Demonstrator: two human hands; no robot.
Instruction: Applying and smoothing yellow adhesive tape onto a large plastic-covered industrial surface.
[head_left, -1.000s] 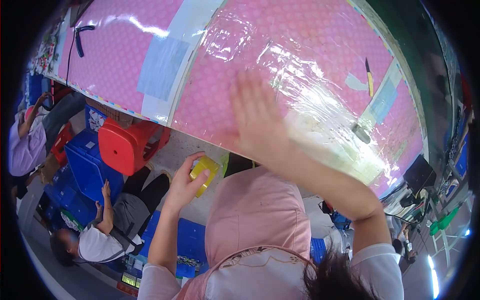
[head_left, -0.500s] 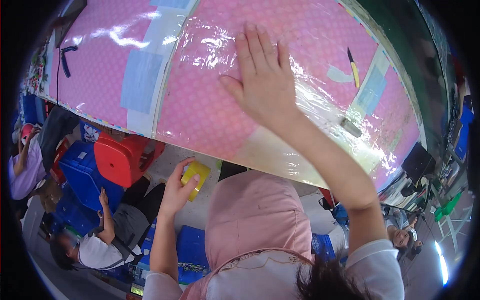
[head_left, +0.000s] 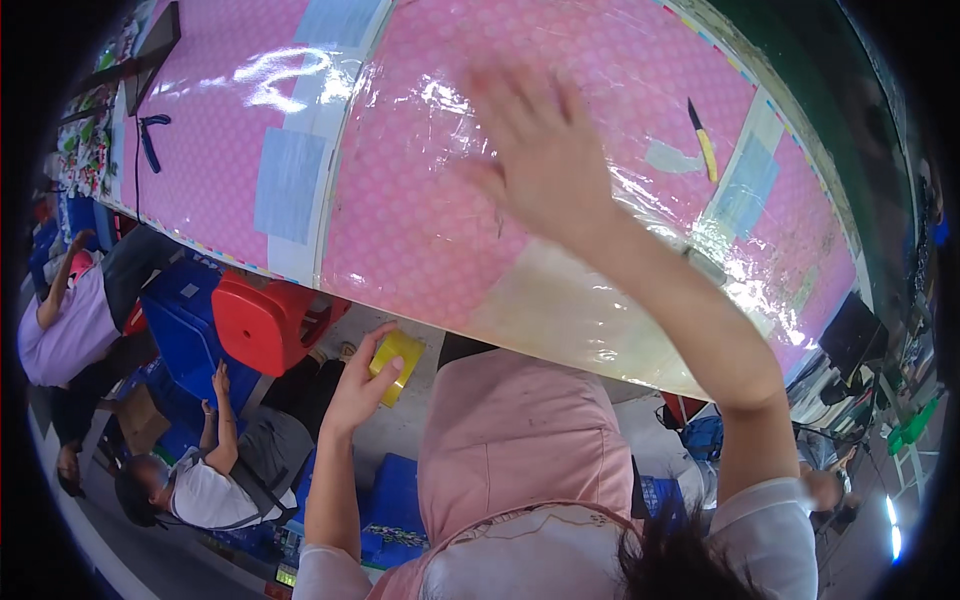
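My right hand [head_left: 548,160] lies over the pink, clear-covered tabletop [head_left: 420,215], palm down with its fingers spread; it is smeared by motion. Below the table's front edge, my left hand [head_left: 362,385] grips a roll of yellow tape [head_left: 400,367] between thumb and fingers. A yellow-handled knife [head_left: 706,148] with a dark blade rests on the right part of the table. Beside it is a pale patch [head_left: 673,157] on the surface. A small grey block-like object [head_left: 704,266] lies partly behind my right forearm.
Blue-handled pliers [head_left: 150,143] lie at the table's far left. Light blue tape strips [head_left: 290,180] cross the covering. Beneath the front edge stand a red stool [head_left: 262,322] and blue crates [head_left: 180,310]. A seated person [head_left: 215,485] is at the lower left, another [head_left: 75,320] behind.
My right hand has shifted slightly to the right and blurs with motion. The left hand keeps hold of the tape roll. The whole view has moved a little.
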